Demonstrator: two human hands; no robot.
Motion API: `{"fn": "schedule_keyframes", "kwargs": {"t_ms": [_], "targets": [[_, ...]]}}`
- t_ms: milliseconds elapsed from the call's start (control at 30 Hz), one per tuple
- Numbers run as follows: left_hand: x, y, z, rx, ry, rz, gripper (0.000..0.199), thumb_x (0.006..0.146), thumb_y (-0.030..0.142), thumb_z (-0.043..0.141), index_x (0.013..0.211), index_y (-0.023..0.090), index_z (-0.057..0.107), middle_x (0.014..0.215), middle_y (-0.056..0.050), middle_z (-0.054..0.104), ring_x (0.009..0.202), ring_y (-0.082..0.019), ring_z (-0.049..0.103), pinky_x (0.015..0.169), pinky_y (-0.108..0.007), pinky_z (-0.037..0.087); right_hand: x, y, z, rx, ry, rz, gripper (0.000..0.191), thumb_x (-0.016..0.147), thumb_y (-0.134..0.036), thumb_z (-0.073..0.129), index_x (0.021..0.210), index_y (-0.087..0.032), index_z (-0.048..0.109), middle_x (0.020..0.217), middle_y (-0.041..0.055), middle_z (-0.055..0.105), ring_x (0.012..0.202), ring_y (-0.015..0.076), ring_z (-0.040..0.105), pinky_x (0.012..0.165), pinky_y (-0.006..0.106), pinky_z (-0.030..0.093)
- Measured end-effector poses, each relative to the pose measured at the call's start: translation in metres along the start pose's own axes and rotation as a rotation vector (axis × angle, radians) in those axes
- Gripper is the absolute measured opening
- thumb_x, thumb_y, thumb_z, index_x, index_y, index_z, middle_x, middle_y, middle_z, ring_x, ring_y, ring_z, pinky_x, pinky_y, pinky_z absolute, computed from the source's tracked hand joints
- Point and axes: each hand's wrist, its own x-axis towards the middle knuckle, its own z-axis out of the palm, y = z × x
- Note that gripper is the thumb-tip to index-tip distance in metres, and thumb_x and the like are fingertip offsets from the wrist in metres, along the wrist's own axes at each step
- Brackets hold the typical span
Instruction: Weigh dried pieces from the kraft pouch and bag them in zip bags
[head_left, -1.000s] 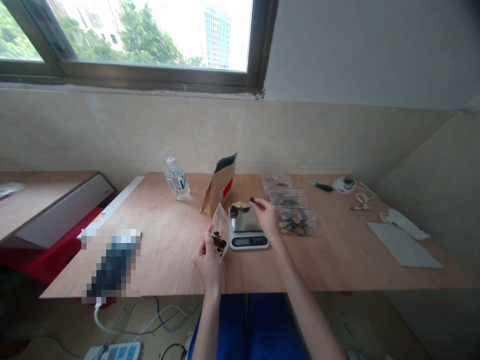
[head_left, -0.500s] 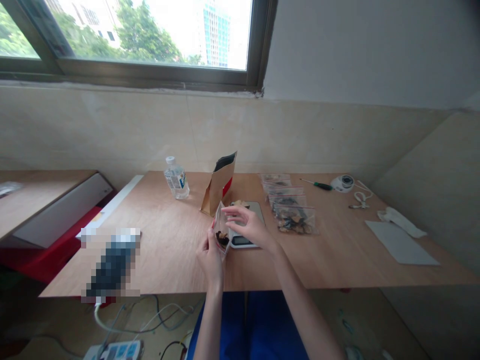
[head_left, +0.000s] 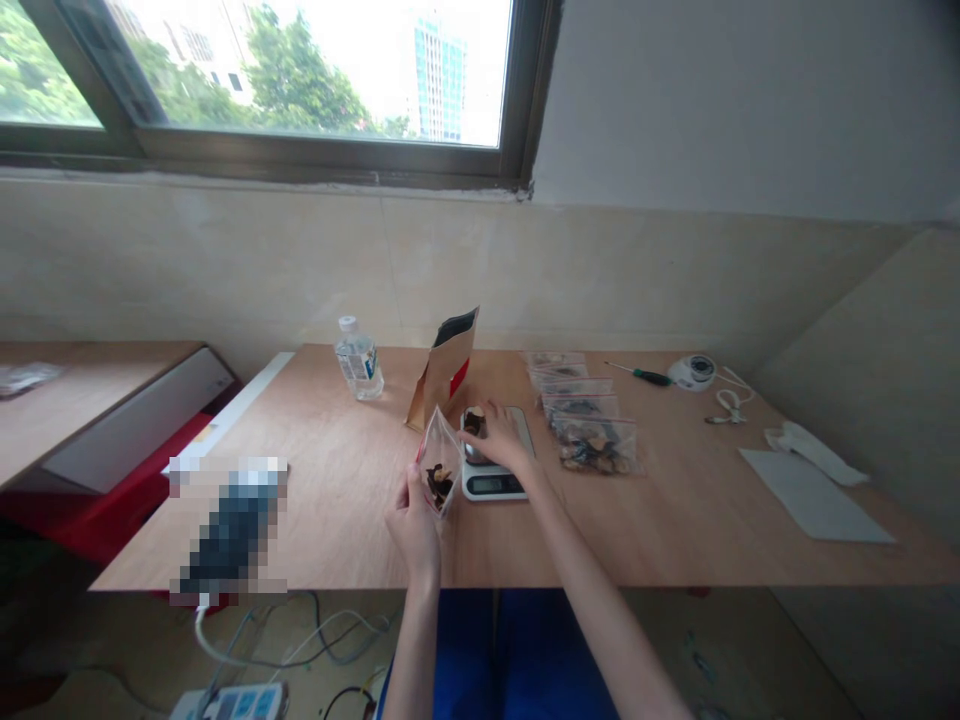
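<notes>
The left hand is pinching a plastic bag of dried pieces. Beside it, the right hand is reaching over other pieces on the scale; whether gripping, I cannot tell. Behind, a paper bag is standing on the tabletop.

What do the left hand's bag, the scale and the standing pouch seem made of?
Bag: likely thin clear plastic; it looks see-through and slightly shiny. Scale: probably hard plastic casing, judging by its smooth white front. Pouch: probably matte brown paper, given its dull surface and crisp folds.
</notes>
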Motion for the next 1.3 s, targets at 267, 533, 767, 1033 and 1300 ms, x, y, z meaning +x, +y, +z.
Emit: {"fn": "schedule_keyframes", "kwargs": {"t_ms": [267,533,767,1033,1300], "targets": [[0.004,0.000,-0.005,0.008,0.030,-0.008,0.055,0.076,0.055,0.053,0.111,0.013,0.066,0.050,0.007,0.033,0.048,-0.007,0.032,0.050,-0.020,0.029,-0.005,0.007,0.002,0.099,0.124,-0.049,0.029,0.084,-0.017,0.048,0.109,-0.015,0.063,0.112,0.0134,0.062,0.105,0.0236,0.053,0.093,0.038,0.040],[0.003,-0.002,-0.007,0.008,0.002,0.003,0.054,0.076,0.054,0.053,0.110,0.015,0.067,0.050,0.007,0.035,0.049,-0.007,0.033,0.051,-0.020,0.030,-0.019,0.021,-0.020,0.269,0.224,-0.010,0.034,0.080,-0.010,0.043,0.103,-0.018,0.067,0.103,0.0089,0.068,0.096,0.0200,0.063,0.088,0.035,0.046],[0.002,-0.005,-0.003,0.012,0.002,-0.004,0.052,0.077,0.054,0.053,0.105,0.013,0.069,0.049,0.006,0.036,0.049,-0.008,0.034,0.052,-0.022,0.030,-0.023,0.030,-0.024,0.430,0.300,0.155,0.030,0.079,-0.018,0.047,0.100,-0.019,0.068,0.099,0.0077,0.071,0.086,0.0203,0.067,0.082,0.035,0.051],[0.000,-0.005,0.003,0.000,-0.041,-0.038,0.059,0.075,0.058,0.053,0.111,0.013,0.066,0.051,0.007,0.032,0.048,-0.007,0.030,0.050,-0.021,0.027,-0.010,0.004,-0.041,0.919,0.446,0.259,0.041,0.069,-0.039,0.067,0.100,-0.012,0.067,0.100,0.0117,0.070,0.091,0.0230,0.066,0.089,0.041,0.049],[0.001,-0.002,0.010,-0.009,-0.044,-0.032,0.051,0.074,0.055,0.054,0.097,0.012,0.071,0.049,0.005,0.043,0.051,-0.009,0.040,0.055,-0.023,0.035,-0.026,-0.078,-0.072,1.109,0.242,0.190,0.035,0.070,-0.032,0.069,0.102,-0.017,0.067,0.096,0.0069,0.072,0.089,0.0202,0.067,0.085,0.036,0.053]]}}
